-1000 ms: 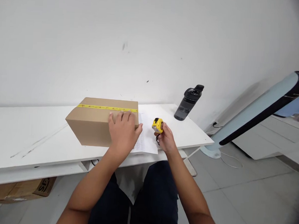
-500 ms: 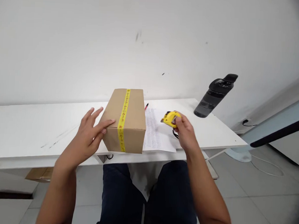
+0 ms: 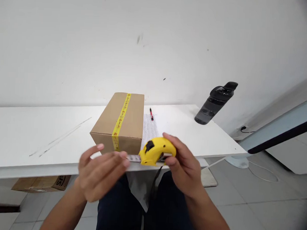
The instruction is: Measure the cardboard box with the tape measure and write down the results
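Note:
My right hand (image 3: pixel 185 164) is closed around a yellow tape measure (image 3: pixel 158 150), held in front of the desk's near edge with its strap hanging down. A short length of blade (image 3: pixel 134 158) sticks out to the left. The fingertips of my left hand (image 3: pixel 101 170) pinch the blade's end; the hand is slightly blurred. Just behind both hands a closed cardboard box (image 3: pixel 125 117) with yellow printed tape over its top sits on the white desk (image 3: pixel 52 133). Part of its front face is hidden by my left hand and the tape measure.
Right of the box lie a printed sheet (image 3: pixel 149 128) and a red-and-black pen (image 3: pixel 151 114). A dark water bottle (image 3: pixel 212 105) stands toward the desk's right end. Below the desk on the left is another cardboard box (image 3: pixel 40 183). The wall (image 3: pixel 157 43) rises behind.
My left hand has left the box and come to the tape's end. My right hand has brought the tape measure nearer and left. A bit of blade is now pulled out.

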Demonstrator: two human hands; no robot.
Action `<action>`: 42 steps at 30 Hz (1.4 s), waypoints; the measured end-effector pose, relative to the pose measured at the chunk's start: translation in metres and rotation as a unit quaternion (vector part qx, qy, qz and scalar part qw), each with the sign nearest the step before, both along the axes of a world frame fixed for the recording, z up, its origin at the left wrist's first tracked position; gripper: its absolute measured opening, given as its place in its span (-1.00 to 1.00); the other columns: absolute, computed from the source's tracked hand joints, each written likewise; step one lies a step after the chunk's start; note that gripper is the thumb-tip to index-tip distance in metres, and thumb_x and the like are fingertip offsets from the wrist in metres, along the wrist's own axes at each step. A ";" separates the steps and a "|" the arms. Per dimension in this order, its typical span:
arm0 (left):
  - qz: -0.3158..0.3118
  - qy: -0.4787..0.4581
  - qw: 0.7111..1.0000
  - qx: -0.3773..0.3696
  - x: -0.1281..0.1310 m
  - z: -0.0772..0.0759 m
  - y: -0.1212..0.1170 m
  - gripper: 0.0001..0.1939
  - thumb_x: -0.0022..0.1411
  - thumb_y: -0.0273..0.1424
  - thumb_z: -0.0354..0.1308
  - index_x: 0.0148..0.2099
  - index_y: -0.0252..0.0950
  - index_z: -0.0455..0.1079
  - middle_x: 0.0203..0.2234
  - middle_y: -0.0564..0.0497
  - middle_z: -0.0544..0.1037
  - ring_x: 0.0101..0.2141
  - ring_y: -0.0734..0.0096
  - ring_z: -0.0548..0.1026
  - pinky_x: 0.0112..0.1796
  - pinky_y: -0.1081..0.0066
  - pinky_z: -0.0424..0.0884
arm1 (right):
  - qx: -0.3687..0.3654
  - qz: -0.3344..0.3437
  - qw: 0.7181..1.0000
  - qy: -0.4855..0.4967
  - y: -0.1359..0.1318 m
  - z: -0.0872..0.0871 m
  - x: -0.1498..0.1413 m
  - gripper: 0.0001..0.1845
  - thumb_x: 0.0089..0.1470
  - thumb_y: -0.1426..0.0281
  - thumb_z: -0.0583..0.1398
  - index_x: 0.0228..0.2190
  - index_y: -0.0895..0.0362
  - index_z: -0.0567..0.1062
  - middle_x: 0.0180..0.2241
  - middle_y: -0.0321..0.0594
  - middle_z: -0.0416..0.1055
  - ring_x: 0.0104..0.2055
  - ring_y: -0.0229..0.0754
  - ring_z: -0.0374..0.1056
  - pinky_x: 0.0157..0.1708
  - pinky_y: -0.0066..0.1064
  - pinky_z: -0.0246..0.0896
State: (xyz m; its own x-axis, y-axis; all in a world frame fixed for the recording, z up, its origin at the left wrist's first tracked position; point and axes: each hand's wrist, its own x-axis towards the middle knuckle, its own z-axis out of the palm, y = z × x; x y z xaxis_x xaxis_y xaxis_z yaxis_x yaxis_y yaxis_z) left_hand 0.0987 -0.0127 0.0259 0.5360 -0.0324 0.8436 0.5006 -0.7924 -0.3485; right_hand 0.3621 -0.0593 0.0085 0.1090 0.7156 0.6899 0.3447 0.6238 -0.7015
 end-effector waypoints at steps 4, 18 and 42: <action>0.049 -0.244 0.967 -0.058 -0.047 -0.015 0.056 -0.70 0.26 -0.51 0.27 0.00 -0.08 0.45 -0.19 0.05 0.65 -0.20 0.33 0.63 0.03 0.14 0.51 | 0.029 -0.087 0.995 0.037 0.025 -0.005 0.026 -0.57 0.33 0.14 0.16 0.17 -0.11 0.49 0.02 -0.14 0.53 -0.02 -0.02 0.49 -0.08 -0.16 0.50; 0.051 -0.212 0.918 -0.331 -0.049 -0.037 0.059 -0.59 0.44 -0.19 0.08 0.26 -0.12 0.38 0.14 -0.09 0.55 0.17 0.20 0.47 0.19 0.09 0.39 | 0.131 -0.067 0.978 -0.145 0.062 -0.004 0.002 -0.56 0.38 0.29 0.06 0.24 -0.18 0.34 -0.02 -0.12 0.39 0.00 -0.02 0.38 -0.05 -0.05 0.40; 0.110 -0.174 0.976 -0.071 -0.081 -0.044 -0.007 -0.44 0.12 -0.41 0.39 0.08 0.13 0.28 -0.32 0.18 0.65 -0.39 0.25 0.58 -0.06 -0.08 0.56 | 0.013 -0.027 0.972 0.232 -0.001 -0.047 0.021 -0.37 0.08 0.27 0.39 0.15 -0.25 0.38 -0.04 -0.20 0.38 -0.08 -0.11 0.41 -0.15 -0.26 0.48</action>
